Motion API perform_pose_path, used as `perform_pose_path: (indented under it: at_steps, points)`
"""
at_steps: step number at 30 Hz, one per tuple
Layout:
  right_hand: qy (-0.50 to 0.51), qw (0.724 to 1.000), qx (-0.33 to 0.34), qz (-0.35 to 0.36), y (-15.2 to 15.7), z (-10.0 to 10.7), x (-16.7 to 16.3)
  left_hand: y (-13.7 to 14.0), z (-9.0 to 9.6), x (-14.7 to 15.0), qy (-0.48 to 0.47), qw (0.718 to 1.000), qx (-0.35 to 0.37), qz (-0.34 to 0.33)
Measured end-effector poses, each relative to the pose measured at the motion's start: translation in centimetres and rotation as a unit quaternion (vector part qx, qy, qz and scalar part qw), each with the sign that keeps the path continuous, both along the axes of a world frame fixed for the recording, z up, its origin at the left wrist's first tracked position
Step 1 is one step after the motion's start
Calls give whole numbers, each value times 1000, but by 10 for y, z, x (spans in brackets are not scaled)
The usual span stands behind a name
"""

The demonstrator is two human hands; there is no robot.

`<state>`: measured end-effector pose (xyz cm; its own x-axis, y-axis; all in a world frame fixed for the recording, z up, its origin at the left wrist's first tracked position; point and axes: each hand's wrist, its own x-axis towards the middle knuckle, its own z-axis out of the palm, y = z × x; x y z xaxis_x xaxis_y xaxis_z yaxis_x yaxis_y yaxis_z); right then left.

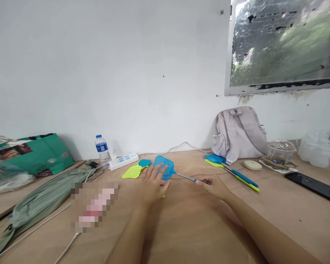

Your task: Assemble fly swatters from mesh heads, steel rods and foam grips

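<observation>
A blue fly swatter [164, 167] with a metal rod lies across the middle of the table. My right hand [213, 186] is closed round its handle end, where the rod meets the blue grip. Over the near edge of its mesh head, my left hand [153, 183] is spread with fingers apart; whether it presses on the mesh I cannot tell. Just left of that hand lie a yellow-green swatter head [132, 171] and another blue one [145, 162], their other parts hidden. A small red and green piece [161, 186] shows beside my left thumb.
Right of my hands lie a blue swatter [244, 178] and a yellow-green swatter [247, 183]. Behind them leans a backpack [239, 132]. A phone [313, 187] and plastic cup [282, 151] are farther right. A power strip [123, 161], water bottle [102, 149] and green bag [46, 154] stand left.
</observation>
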<state>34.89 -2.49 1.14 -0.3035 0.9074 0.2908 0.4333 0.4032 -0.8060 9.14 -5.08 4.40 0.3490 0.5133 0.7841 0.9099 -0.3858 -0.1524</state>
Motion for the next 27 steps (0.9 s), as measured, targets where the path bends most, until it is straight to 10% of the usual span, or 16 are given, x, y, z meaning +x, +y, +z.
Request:
perform_pose_path:
  at_steps: [12,27]
  points:
    - [3,998,-44,52,-4,-4,-8,15,-15,7,100,993,39,-58]
    - [-99,980,146,91,-4,18,0,18,-14,6,95,993,61,-40]
